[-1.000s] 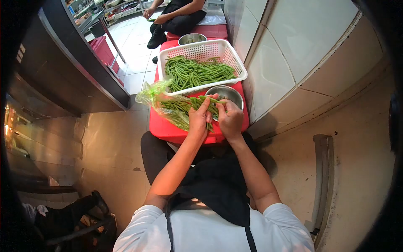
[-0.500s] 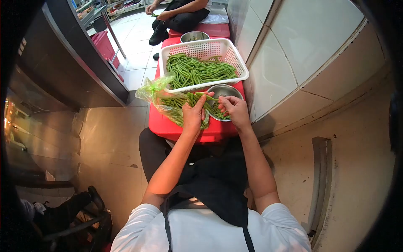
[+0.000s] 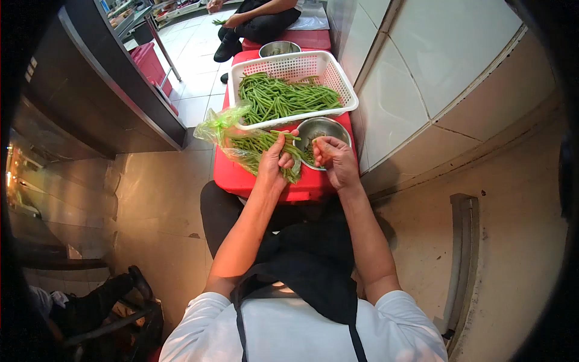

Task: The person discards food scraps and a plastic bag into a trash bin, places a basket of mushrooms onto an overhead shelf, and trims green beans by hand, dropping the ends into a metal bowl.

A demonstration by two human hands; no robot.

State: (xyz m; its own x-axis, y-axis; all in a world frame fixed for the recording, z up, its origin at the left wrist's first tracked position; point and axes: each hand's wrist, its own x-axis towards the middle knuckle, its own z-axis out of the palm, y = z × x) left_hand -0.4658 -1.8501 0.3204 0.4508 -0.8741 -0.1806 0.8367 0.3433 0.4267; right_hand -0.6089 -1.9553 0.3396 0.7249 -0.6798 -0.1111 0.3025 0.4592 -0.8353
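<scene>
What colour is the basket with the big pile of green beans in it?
White: the basket shows best in the head view.

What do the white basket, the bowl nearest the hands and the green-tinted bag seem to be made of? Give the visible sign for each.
White basket: probably rigid plastic, slightly glossy; its walls have regular moulded-looking holes.
Bowl: metal, likely stainless steel; grey and shiny inside.
Green-tinted bag: thin plastic film, it seems; crinkled, with green beans showing through.

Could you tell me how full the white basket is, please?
The basket is partly full: beans are heaped inside, but its perforated back wall shows bare above them.
</scene>
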